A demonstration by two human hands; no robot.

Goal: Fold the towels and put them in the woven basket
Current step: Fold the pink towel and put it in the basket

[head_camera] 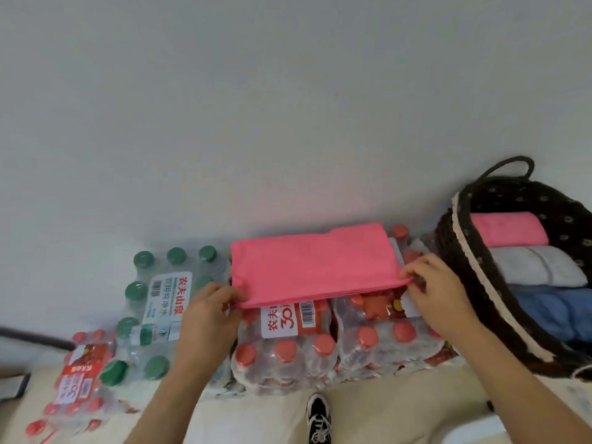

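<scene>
A pink towel lies folded flat on top of shrink-wrapped packs of red-capped bottles. My left hand pinches its near left corner. My right hand pinches its near right corner. At the right stands the dark woven basket with a pale rim stripe and a loop handle. Inside it lie a rolled pink towel, a grey towel and a blue towel, side by side.
A pack of green-capped water bottles stands left of the towel. Another red-capped pack lies at the lower left. A white wall rises behind everything. My black-and-white shoe shows on the pale floor below.
</scene>
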